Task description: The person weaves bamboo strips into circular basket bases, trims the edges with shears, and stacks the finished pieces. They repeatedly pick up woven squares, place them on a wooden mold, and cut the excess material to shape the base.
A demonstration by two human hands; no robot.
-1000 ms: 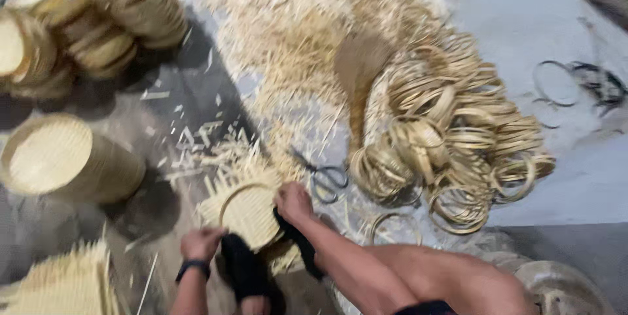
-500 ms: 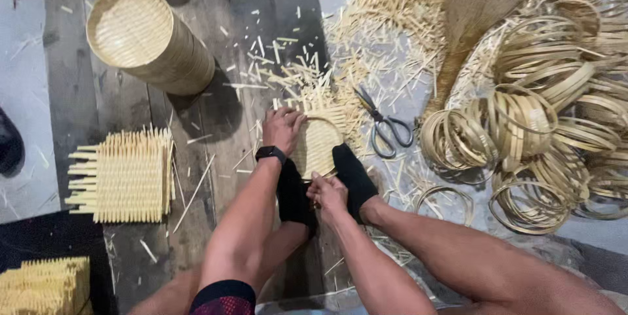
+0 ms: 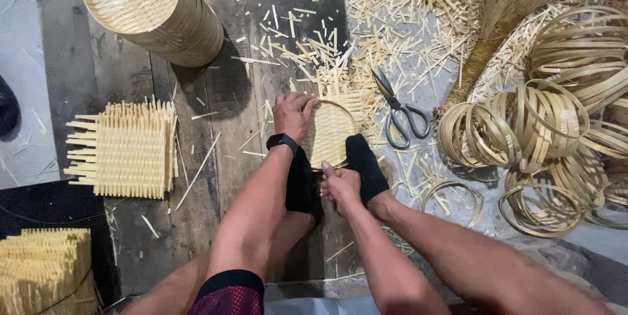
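Left hand (image 3: 294, 113) clamped on the far left edge of a round woven mat (image 3: 330, 133), fingers curled over the rim. Right hand (image 3: 340, 184) gripping the near edge of the same mat, just by the black-socked feet (image 3: 366, 166) pinning it to the plank floor (image 3: 216, 177). Black wristband (image 3: 282, 141) on the left wrist. Loose strip ends sticking out past the mat's far rim. Scissors (image 3: 399, 115) lying open-handled just right of the mat, among scattered bamboo offcuts (image 3: 386, 27). Further right, a heap of bamboo hoops (image 3: 549, 112), one single hoop (image 3: 453, 200) lying flat near the right forearm. Broom (image 3: 504, 14) slanting down from the top right across the offcuts. To the left, a square woven panel (image 3: 124, 148) with untrimmed edges flat on the planks, well apart from the hands. Stack of finished round trays (image 3: 154, 11) on its side at top left. More square panels (image 3: 46, 269) piled in the bottom left corner.
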